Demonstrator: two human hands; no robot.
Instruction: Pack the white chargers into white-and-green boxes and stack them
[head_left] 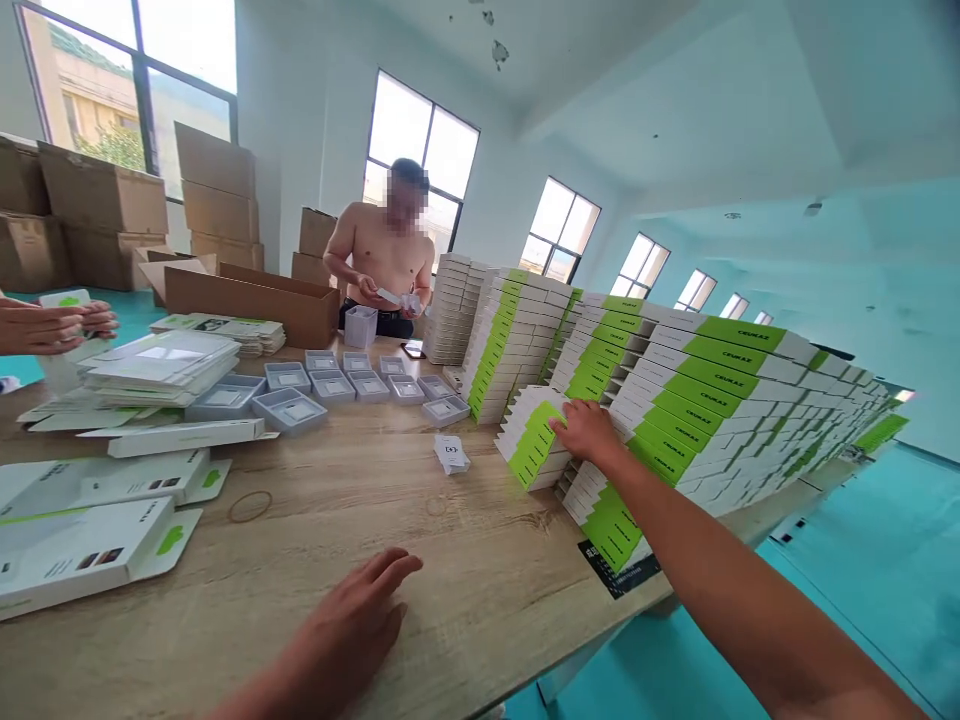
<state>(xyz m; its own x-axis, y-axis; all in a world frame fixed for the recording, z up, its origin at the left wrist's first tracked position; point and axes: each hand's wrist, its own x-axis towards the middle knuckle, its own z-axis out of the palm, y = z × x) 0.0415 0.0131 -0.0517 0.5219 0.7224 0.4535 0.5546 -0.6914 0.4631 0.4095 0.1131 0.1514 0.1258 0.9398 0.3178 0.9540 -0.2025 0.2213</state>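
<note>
My left hand lies flat and open on the bare wooden table, holding nothing. My right hand reaches out to a short stack of white-and-green boxes; its fingers rest on top of the stack, curled slightly. Whether it grips a box I cannot make out. Long rows of the same boxes rise behind it along the table's right side.
Flat unfolded box sleeves lie at the left. Several grey plastic trays and a small folded card sit mid-table. A person stands across the table handling small items. Another person's hands enter at far left. Cardboard cartons stand behind.
</note>
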